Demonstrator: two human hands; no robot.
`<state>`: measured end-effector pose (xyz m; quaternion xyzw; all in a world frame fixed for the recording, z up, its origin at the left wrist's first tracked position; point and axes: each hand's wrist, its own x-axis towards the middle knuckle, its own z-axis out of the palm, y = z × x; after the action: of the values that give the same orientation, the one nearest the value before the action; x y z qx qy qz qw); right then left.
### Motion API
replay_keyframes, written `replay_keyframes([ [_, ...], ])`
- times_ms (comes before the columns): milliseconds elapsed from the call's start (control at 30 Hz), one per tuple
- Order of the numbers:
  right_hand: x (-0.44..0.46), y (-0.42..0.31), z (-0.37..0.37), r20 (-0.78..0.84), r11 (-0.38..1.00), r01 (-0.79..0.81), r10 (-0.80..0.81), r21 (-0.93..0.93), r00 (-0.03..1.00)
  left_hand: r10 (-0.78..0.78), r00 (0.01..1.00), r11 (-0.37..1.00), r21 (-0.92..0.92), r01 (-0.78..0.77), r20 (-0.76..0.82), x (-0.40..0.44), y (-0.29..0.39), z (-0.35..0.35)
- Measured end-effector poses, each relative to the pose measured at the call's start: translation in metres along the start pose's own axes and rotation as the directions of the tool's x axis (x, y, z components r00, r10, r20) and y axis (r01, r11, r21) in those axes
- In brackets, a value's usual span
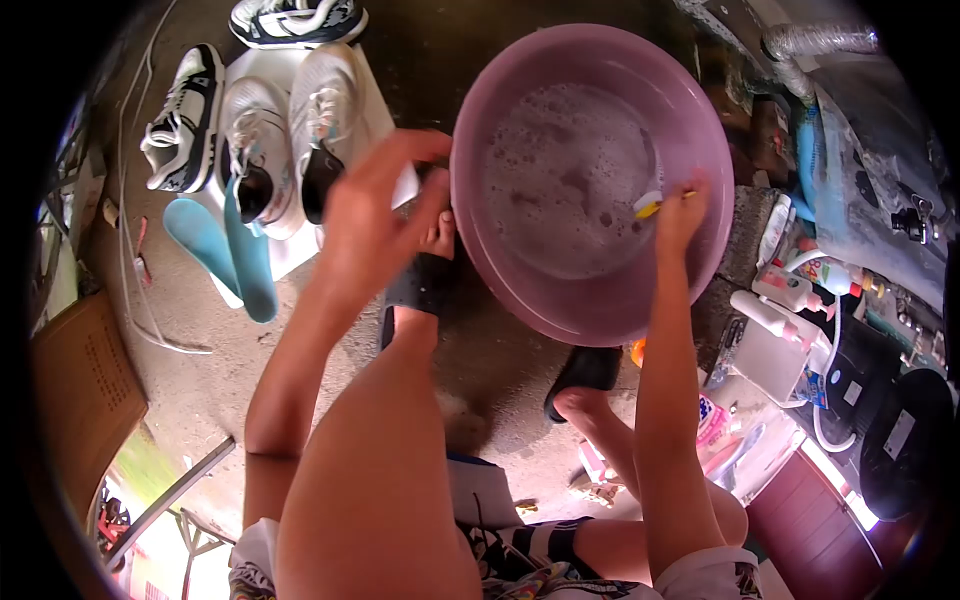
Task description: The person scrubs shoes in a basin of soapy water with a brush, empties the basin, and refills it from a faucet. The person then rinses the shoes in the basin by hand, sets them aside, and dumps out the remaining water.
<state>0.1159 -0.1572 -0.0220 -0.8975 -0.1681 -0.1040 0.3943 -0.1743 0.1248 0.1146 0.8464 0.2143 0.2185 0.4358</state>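
A large pink basin (590, 310) holds soapy, foamy water (570, 170). Over its right side, my right hand (684, 208) is closed around a small yellow-and-white brush (648, 207), whose head points left above the suds. My left hand (375, 215), slightly blurred, hovers by the basin's left rim with thumb and fingers apart and nothing visible in it. Whether its fingertips touch the rim I cannot tell. Left of that hand stand a pair of pale sneakers (258, 140) and two blue insoles (207, 240).
Black-and-white sneakers (187, 120) stand at the upper left. A cardboard box (85, 370) sits at the left edge. Bottles (770, 315) and a white container (768, 352) crowd the right side. My slippered feet (590, 385) flank the basin's near side.
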Motion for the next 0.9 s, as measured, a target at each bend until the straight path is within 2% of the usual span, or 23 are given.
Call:
replay_keyframes([
  [33, -0.001, 0.021, 0.004, 0.000, 0.990, 0.045, -0.045, -0.137, 0.999, -0.014, 0.997, 0.994, -0.111, 0.022, 0.078, -0.002, 0.003, 0.020],
  [67, -0.004, 0.026, 0.001, 0.007, 0.988, 0.044, -0.044, -0.146, 0.999, -0.021, 0.996, 0.993, -0.118, 0.031, 0.081, -0.002, -0.001, 0.035],
  [100, -0.010, 0.030, -0.005, 0.110, 0.971, 0.127, -0.107, -0.204, 0.988, 0.171, 0.977, 0.985, 0.002, -0.173, 0.130, 0.001, -0.008, 0.050],
  [133, -0.016, 0.035, -0.010, 0.214, 0.945, 0.214, -0.161, -0.249, 0.963, 0.351, 0.915, 0.920, 0.110, -0.377, 0.199, 0.003, -0.015, 0.065],
  [167, -0.017, 0.039, -0.019, 0.219, 0.944, 0.211, -0.156, -0.252, 0.963, 0.347, 0.916, 0.922, 0.106, -0.373, 0.203, 0.002, -0.021, 0.081],
  [233, -0.019, 0.044, -0.040, 0.575, 0.816, 0.297, 0.053, -0.496, 0.817, 0.306, 0.925, 0.931, 0.135, -0.340, 0.226, -0.005, -0.030, 0.108],
  [267, -0.024, 0.044, -0.046, 0.611, 0.813, 0.246, 0.163, -0.528, 0.774, 0.302, 0.917, 0.907, 0.218, -0.360, 0.260, -0.009, -0.034, 0.115],
  [300, -0.028, 0.037, -0.050, 0.616, 0.812, 0.239, 0.178, -0.533, 0.768, 0.293, 0.917, 0.911, 0.211, -0.354, 0.272, -0.009, -0.035, 0.119],
  [367, -0.040, 0.020, -0.050, 0.805, 0.790, 0.338, 0.302, -0.511, 0.510, 0.252, 0.944, 0.938, 0.185, -0.292, 0.212, -0.007, -0.036, 0.117],
  [400, -0.048, 0.015, -0.047, 0.813, 0.798, 0.334, 0.303, -0.501, 0.497, 0.239, 0.945, 0.939, 0.194, -0.284, 0.223, -0.008, -0.037, 0.117],
  [433, -0.056, 0.010, -0.044, 0.884, 0.892, 0.145, 0.382, -0.429, 0.268, 0.249, 0.942, 0.934, 0.203, -0.295, 0.223, -0.008, -0.036, 0.118],
  [467, -0.060, 0.007, -0.040, 0.922, 0.921, -0.068, 0.386, -0.384, 0.023, 0.265, 0.938, 0.927, 0.210, -0.311, 0.221, -0.006, -0.037, 0.117],
  [500, -0.059, 0.007, -0.035, 0.924, 0.923, -0.073, 0.381, -0.379, 0.021, 0.264, 0.938, 0.925, 0.216, -0.313, 0.226, -0.005, -0.037, 0.116],
  [567, -0.051, 0.010, -0.027, 0.868, 0.868, -0.104, 0.464, -0.485, -0.175, 0.265, 0.936, 0.928, 0.201, -0.312, 0.230, -0.004, -0.035, 0.116],
  [600, -0.039, 0.005, -0.025, 0.858, 0.828, -0.227, 0.501, -0.513, -0.110, 0.262, 0.937, 0.929, 0.201, -0.310, 0.230, -0.004, -0.035, 0.116],
  [700, -0.003, 0.037, -0.010, 0.780, 0.795, -0.296, 0.594, -0.530, 0.198, 0.259, 0.940, 0.936, 0.183, -0.301, 0.220, -0.005, -0.035, 0.115],
  [733, -0.003, 0.038, -0.005, 0.777, 0.792, -0.295, 0.597, -0.534, 0.198, 0.260, 0.941, 0.936, 0.185, -0.301, 0.217, -0.006, -0.035, 0.116],
  [800, -0.017, 0.036, 0.017, 0.573, 0.689, -0.625, 0.697, -0.367, 0.432, 0.269, 0.941, 0.931, 0.193, -0.309, 0.205, -0.003, -0.036, 0.117],
  [867, -0.056, 0.016, 0.042, 0.592, 0.793, -0.564, 0.574, -0.230, 0.566, 0.261, 0.943, 0.936, 0.188, -0.299, 0.205, -0.005, -0.034, 0.117],
  [900, -0.088, 0.034, 0.052, 0.655, 0.934, -0.358, 0.282, -0.019, 0.701, 0.262, 0.943, 0.935, 0.187, -0.300, 0.204, -0.006, -0.033, 0.117],
])
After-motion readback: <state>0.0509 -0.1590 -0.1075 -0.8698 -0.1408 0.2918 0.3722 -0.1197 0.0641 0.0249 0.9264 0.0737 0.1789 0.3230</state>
